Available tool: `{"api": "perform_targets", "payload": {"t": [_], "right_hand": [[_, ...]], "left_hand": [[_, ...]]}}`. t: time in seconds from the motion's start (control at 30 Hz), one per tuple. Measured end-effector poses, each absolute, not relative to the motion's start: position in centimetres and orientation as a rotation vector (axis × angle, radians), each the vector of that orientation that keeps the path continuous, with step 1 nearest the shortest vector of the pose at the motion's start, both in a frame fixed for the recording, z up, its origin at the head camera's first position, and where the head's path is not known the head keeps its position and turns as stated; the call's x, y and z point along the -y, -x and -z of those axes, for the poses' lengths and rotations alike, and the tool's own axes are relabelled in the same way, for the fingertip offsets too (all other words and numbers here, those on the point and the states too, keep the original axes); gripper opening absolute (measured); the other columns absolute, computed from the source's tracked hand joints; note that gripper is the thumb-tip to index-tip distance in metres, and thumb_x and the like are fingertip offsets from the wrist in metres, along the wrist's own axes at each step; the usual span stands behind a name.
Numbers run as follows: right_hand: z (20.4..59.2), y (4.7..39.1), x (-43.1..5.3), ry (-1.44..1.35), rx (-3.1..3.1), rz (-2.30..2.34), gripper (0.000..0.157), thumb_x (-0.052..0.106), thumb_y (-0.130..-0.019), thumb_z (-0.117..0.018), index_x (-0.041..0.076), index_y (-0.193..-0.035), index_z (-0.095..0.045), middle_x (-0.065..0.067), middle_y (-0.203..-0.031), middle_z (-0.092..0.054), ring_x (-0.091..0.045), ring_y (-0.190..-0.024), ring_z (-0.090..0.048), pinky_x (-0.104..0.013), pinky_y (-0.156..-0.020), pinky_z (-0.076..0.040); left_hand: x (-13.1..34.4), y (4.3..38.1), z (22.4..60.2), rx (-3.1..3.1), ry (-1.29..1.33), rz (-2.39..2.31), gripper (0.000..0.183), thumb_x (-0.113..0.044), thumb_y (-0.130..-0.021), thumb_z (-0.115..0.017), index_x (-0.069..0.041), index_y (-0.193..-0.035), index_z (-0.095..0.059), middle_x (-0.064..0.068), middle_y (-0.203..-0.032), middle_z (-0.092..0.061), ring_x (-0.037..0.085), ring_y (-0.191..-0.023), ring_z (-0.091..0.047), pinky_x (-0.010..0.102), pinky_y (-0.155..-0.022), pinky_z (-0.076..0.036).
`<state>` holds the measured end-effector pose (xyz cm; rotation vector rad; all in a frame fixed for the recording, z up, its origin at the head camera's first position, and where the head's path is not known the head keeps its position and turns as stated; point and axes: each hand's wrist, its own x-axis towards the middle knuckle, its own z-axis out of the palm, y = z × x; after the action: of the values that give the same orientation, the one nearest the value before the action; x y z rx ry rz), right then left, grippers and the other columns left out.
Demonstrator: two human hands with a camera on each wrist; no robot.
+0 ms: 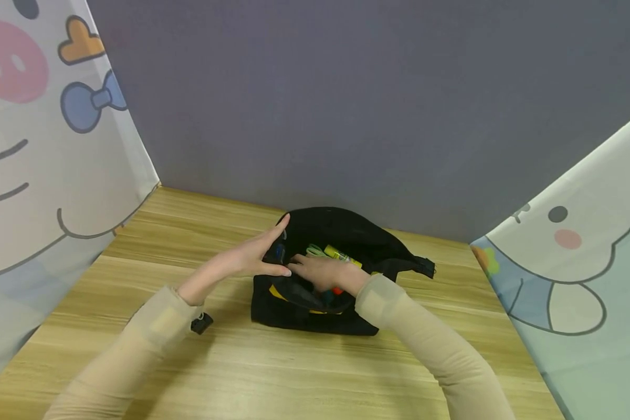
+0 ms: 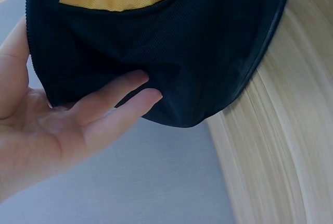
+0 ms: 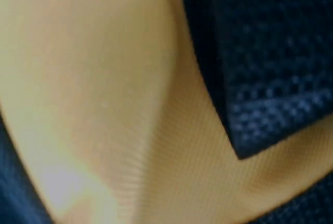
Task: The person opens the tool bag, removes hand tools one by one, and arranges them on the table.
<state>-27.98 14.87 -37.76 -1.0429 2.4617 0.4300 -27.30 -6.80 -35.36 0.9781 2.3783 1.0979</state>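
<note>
A black zippered bag [image 1: 315, 322] with yellow fabric parts gapes open on the wooden table. My left hand [image 1: 249, 255] is at its left end, thumb and index finger spread straight by the rim. In the left wrist view, two extended fingers [image 2: 117, 99] touch the black cloth. My right hand [image 1: 322, 273] reaches inside the bag, its fingertips hidden, so I cannot tell what it holds. Around it lie a yellow glue-stick-like tube [image 1: 342, 255], something with pale green loops [image 1: 315, 250] and a red-orange piece [image 1: 338, 290]. Yellow fabric [image 3: 208, 166] fills much of the right wrist view.
Behind the wooden table [image 1: 294, 373] rises a grey panel [image 1: 315, 105]. Cartoon-printed cloths stand at left [image 1: 47, 192] and right [image 1: 567, 280]. A small black object [image 1: 202, 322] shows beside the left sleeve, and a black strap end [image 1: 424, 266] sticks out at the bag's right.
</note>
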Motion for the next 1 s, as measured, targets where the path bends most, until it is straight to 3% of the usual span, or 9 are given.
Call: {"api": "perform_targets", "payload": {"t": [0.57, 0.77, 1.0], "right_hand": [[38.0, 27.9, -14.5, 1.053, -2.479, -0.41, 0.074, 0.015, -0.088, -0.075, 0.02, -0.15, -0.034, -0.004, -0.151, -0.04, -0.025, -0.133, -0.05, -0.037, -0.112, -0.043], [37.7, 28.2, -14.6, 1.029, -2.508, -0.398, 0.078, 0.026, -0.085, -0.079, 0.022, -0.15, -0.035, -0.006, -0.15, -0.04, -0.029, -0.127, -0.05, -0.038, -0.106, -0.047], [36.6, 28.6, -15.0, 0.955, -2.547, -0.334, 0.09, 0.04, -0.079, -0.083, 0.025, -0.152, -0.033, -0.005, -0.152, -0.037, -0.029, -0.127, -0.047, -0.041, -0.105, -0.048]], "left_hand": [[7.0, 27.3, 35.1, -2.405, -0.992, -1.11, 0.113, -0.036, -0.089, -0.074, -0.016, -0.16, 0.011, 0.014, -0.168, 0.001, 0.044, -0.152, -0.015, 0.062, -0.118, -0.025], [7.1, 27.3, 35.3, -2.418, -1.0, -1.13, 0.113, -0.039, -0.087, -0.075, -0.017, -0.161, 0.008, 0.015, -0.168, -0.001, 0.043, -0.151, -0.017, 0.062, -0.117, -0.026], [7.7, 27.7, 35.6, -2.405, -1.031, -1.169, 0.115, -0.045, -0.084, -0.076, -0.02, -0.161, 0.006, 0.013, -0.168, 0.004, 0.044, -0.153, -0.01, 0.064, -0.115, -0.028]]}}
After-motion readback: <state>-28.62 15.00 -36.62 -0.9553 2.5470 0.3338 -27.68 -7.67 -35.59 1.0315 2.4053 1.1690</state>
